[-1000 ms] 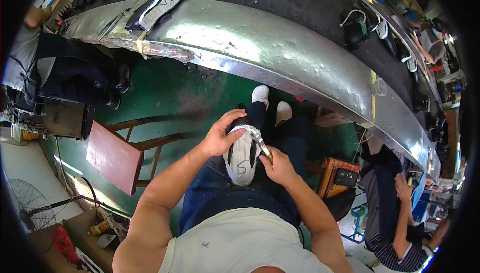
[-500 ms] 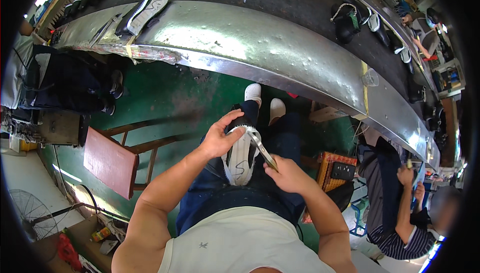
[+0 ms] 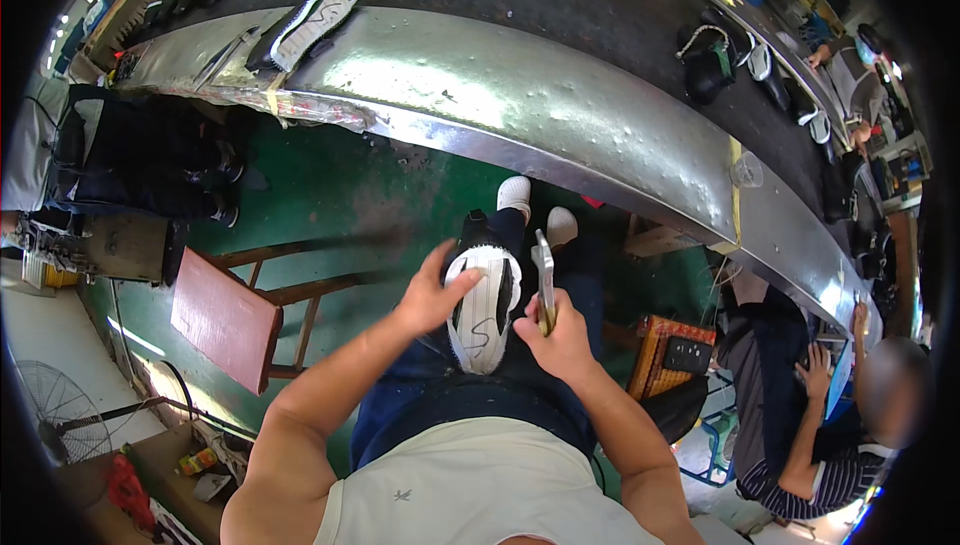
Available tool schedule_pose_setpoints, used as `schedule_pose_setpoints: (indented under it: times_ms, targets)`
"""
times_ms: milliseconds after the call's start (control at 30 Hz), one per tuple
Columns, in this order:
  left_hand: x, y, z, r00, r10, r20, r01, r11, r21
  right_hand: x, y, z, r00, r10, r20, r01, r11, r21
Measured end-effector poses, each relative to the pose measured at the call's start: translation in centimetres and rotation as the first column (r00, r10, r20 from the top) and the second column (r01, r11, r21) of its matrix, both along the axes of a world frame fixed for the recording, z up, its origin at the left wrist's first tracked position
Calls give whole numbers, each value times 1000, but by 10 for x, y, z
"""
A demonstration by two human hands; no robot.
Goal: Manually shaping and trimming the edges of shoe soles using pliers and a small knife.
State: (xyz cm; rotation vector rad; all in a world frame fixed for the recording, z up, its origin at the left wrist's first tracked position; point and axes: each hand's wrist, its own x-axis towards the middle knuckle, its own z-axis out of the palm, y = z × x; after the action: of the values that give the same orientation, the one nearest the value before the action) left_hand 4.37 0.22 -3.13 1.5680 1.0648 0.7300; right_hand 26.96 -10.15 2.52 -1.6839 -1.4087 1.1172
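A black shoe upper on a last (image 3: 485,310) rests bottom up on my lap, toe pointing away from me. Its underside is white with a drawn wavy line, and a frayed white edge runs around the rim. My left hand (image 3: 428,297) grips its left side near the toe, thumb on the white bottom and fingers along the side. To the right of the shoe, my right hand (image 3: 558,337) is closed around the handles of metal pliers (image 3: 544,270). The head of the pliers points up and away, apart from the shoe.
A metal-edged bench (image 3: 430,70) with a dark top curves across ahead, carrying another upturned shoe (image 3: 312,25). A stool with a pinkish seat (image 3: 225,315) is on the left. Co-workers sit at far left and at right (image 3: 815,455). A fan (image 3: 65,415) stands lower left.
The pliers have come off the shoe's toe edge and moved right, turning more upright. My left hand has slid back from the toe to the shoe's left side.
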Motion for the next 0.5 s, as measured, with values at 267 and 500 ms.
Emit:
schedule_pose_setpoints:
  times_ms: [267, 500]
  targets:
    - [-27, -72, -20, 991, 74, -115, -94, 979, -181, -17, -5, -54, 996, -26, 80, 34, 994, -107]
    - [9, -76, 14, 985, -40, -170, -15, 951, -308, -2, -18, -32, 987, -158, -29, 134, 912, -387]
